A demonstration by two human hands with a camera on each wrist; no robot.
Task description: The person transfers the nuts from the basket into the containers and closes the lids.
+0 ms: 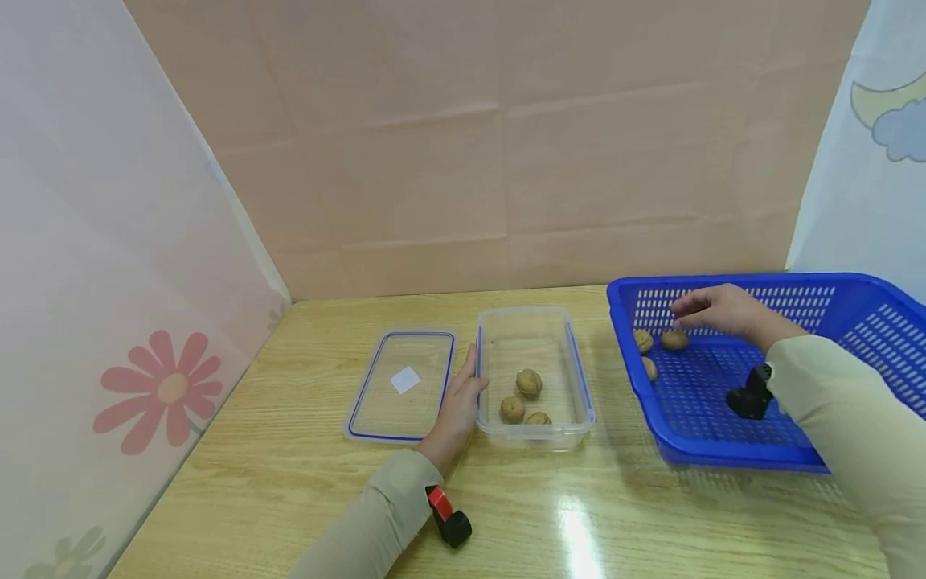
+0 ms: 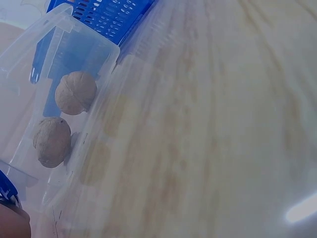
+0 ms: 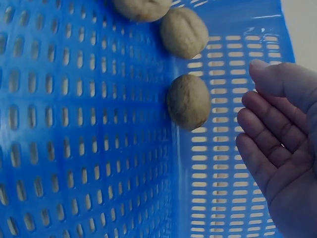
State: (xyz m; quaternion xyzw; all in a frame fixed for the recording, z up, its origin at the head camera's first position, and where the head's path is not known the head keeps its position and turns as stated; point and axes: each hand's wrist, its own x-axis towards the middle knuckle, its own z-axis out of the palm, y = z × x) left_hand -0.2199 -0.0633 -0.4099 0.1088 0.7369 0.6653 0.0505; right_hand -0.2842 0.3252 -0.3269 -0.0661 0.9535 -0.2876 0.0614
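Note:
In the head view a clear plastic box holds three walnuts, one of them a walnut near its middle. My left hand lies against the box's left side, fingers stretched along the wall and thumb at the rim. Two of those walnuts show through the box in the left wrist view. My right hand is inside the blue basket, fingers loosely bent with nothing between them. Close to its fingertips lies a walnut; two more walnuts sit by the basket wall.
Left of the box, a clear lid with a blue seal and a white label lies flat on the wooden table. The basket's raised rim stands right of the box. A papered wall closes off the back.

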